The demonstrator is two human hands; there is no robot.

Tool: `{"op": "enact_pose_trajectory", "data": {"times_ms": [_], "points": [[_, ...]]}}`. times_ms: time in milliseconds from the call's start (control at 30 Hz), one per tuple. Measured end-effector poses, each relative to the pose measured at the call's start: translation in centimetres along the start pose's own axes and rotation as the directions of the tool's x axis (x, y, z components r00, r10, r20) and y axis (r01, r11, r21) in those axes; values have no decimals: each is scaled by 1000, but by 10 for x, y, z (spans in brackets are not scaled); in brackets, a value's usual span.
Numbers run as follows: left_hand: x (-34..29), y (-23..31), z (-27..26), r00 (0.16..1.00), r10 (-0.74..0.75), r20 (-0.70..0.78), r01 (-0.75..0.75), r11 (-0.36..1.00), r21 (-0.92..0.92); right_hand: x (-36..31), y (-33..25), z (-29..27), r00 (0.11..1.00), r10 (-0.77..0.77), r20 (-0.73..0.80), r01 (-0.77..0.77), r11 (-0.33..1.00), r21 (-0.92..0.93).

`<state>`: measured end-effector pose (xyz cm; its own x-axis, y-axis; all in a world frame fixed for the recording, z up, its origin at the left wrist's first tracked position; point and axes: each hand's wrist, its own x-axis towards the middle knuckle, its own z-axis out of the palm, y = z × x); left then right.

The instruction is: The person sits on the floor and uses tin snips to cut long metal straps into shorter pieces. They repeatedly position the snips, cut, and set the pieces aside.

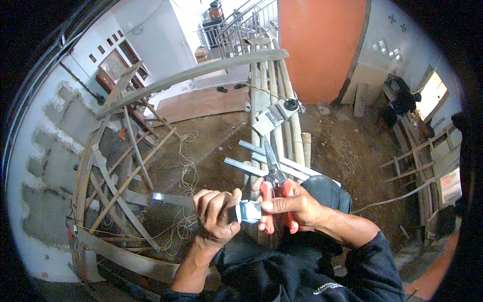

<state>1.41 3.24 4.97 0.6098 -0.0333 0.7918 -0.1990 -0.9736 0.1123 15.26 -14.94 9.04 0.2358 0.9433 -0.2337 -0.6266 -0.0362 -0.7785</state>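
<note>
presently, the left hand (214, 214) grasps the shiny metal piece (250, 211), which is between both hands; the right hand (302, 205) grips red-handled snips (274, 174), its thumb against the piece. if this crowded hold slips, an edge may cut bare fingers.

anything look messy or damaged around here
The pale cord lies in tangled loops on the dirt floor at left, rather than coiled neatly. The left wall has rough grey patches amid its white paint, so it looks damaged or unfinished.

one pair of shears (274, 175), two sandals (222, 89)
</note>
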Motion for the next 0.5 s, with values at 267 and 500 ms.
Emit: {"op": "enact_pose_trajectory", "data": {"times_ms": [267,500], "points": [[-15,9,20,996,9,-88,-26,979,-202,-13,2,13,984,-154,-93,137,975,-173],[-28,23,27,995,-79,-65,53,941,-335,-18,8,6,966,-257,-19,250,953,-172]]}}
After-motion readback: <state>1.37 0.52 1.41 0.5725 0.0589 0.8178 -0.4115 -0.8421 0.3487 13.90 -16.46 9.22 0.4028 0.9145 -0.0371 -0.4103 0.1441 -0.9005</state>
